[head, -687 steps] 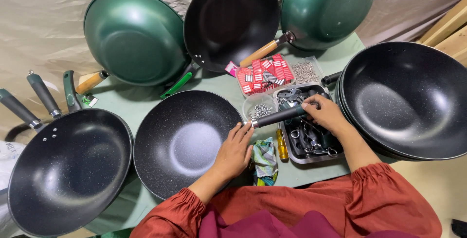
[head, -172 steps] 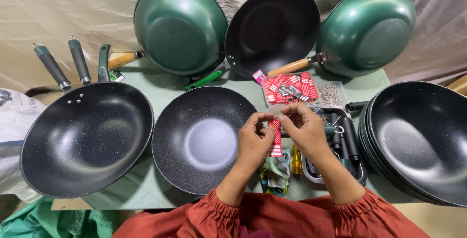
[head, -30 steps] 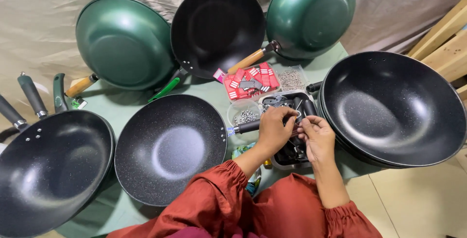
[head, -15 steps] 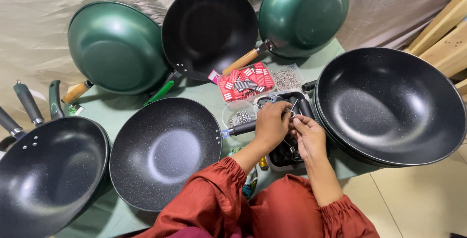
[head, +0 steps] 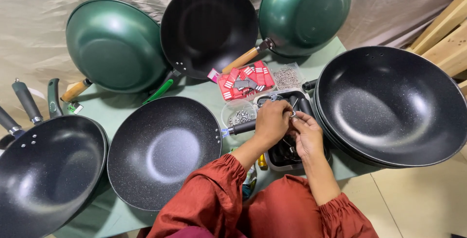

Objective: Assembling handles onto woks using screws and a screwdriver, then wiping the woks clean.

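Observation:
A black speckled wok (head: 163, 150) lies on the green table in front of me, its dark handle (head: 241, 128) pointing right. My left hand (head: 272, 122) is closed around the end of that handle. My right hand (head: 305, 132) is beside it, fingertips pinching a small metal ring-like part (head: 292, 114) against the handle's end. Both hands hover over a dark tray (head: 287, 153) of small parts. Red sleeves cover my forearms.
A clear tub of small metal screws (head: 239, 115), a bag of red tags (head: 242, 79) and a bag of small grey parts (head: 286, 77) lie behind the tray. A stack of black woks (head: 394, 105) sits right, another black wok (head: 46, 167) left, green and black woks lean at the back.
The view has shifted slightly. My hands have stayed together at the handle's end over the tray, with the right fingers now pinching the small metal part there.

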